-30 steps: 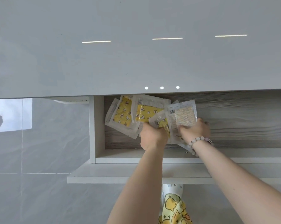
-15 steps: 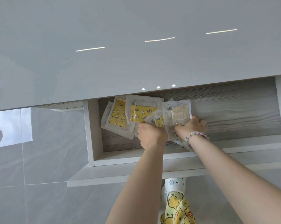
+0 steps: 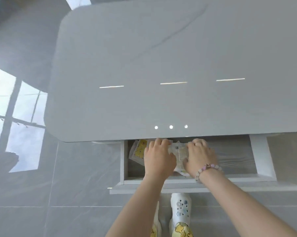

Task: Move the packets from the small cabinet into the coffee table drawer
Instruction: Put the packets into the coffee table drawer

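Below the coffee table's glossy grey top (image 3: 161, 65) an open drawer (image 3: 262, 156) with white walls and a grey wood-grain floor is pulled out. Several clear packets with yellow patterned inserts (image 3: 139, 149) lie in its left half. My left hand (image 3: 159, 157) rests palm down on the packets, fingers reaching under the tabletop's edge. My right hand (image 3: 200, 155), with a bead bracelet at the wrist, presses on a clear packet with a printed label (image 3: 179, 152) between the two hands. Both hands lie on the pile and hide most of it.
The drawer's right half (image 3: 233, 154) shows bare wood-grain floor. The tabletop overhangs the drawer's back. The drawer's white front panel (image 3: 247, 188) juts out toward me. My feet in white clogs (image 3: 181, 209) stand on the grey tiled floor just below it.
The packets were held fanned out and raised in both hands; now they lie lower in the drawer with both hands flat on them. The view has also pulled back and tilted up.
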A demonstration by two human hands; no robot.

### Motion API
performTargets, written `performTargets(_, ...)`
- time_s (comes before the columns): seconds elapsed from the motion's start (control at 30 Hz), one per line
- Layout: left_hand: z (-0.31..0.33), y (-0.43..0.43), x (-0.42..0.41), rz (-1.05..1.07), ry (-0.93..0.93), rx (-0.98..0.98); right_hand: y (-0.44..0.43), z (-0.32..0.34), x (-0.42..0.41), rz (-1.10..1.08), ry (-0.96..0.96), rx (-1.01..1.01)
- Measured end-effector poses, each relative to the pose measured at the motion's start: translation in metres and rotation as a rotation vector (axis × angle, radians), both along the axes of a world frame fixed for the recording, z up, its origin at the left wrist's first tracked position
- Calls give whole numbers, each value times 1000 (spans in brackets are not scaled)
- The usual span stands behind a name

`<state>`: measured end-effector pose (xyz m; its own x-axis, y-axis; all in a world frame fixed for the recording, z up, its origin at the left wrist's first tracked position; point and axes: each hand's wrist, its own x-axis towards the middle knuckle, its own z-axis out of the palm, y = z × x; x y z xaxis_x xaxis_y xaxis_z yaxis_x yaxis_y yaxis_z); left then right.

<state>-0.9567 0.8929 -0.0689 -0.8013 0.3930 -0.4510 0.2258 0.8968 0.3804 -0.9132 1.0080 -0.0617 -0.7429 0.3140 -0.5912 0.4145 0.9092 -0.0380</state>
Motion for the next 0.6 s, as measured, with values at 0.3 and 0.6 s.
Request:
performTargets(0.3, 227, -57, -92, 44, 298, -164, -10, 228, -87, 370, 374, 58)
performTargets(0.6, 363, -153, -88, 375, 575, -122, -83, 370, -136, 628, 618, 69)
